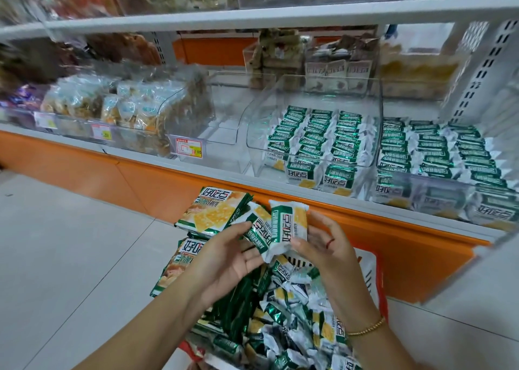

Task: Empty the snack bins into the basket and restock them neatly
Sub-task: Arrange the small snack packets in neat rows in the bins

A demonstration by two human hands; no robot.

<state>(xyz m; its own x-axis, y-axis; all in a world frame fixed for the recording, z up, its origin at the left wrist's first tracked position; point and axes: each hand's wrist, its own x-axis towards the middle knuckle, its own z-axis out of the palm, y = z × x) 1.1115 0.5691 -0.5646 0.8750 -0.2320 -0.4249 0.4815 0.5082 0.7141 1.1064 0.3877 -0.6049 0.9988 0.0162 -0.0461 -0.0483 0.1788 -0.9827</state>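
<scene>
Live on the head view: both hands were up over the basket [371, 274], which sat at six o'clock in my picture. The right grip [325, 246] pinched an upright packet [289, 226] of green-and-white biscuits, with the thumb on its lower front and the fingers behind it. The left grip [224, 260], palm up, held a tilted packet [259, 230] at nine o'clock of the upright one, with the thumb on top and the fingers beneath. The two packets touched along their sides. Under the hands a loose heap of small packets [295, 316] filled the basket, and its red-and-white wall showed at four o'clock of the hands. Two large packs [213, 215] of the same brand leaned on the basket's nine-to-eleven o'clock side, one above the other. On the shelf [337, 201], at twelve o'clock of the hands, stood the middle bin [314, 133]. It was clear plastic, with packets set on edge in three tidy rows and a few facing out at its front. At two o'clock the right bin [449, 156] was packed the same way. At eleven o'clock a third clear bin [224, 122] stood just right of a price tag [188, 147]. Farther round at ten o'clock, mixed snack bags [112, 108] looked blurred. A gold bracelet [368, 327] circled the right wrist.
</scene>
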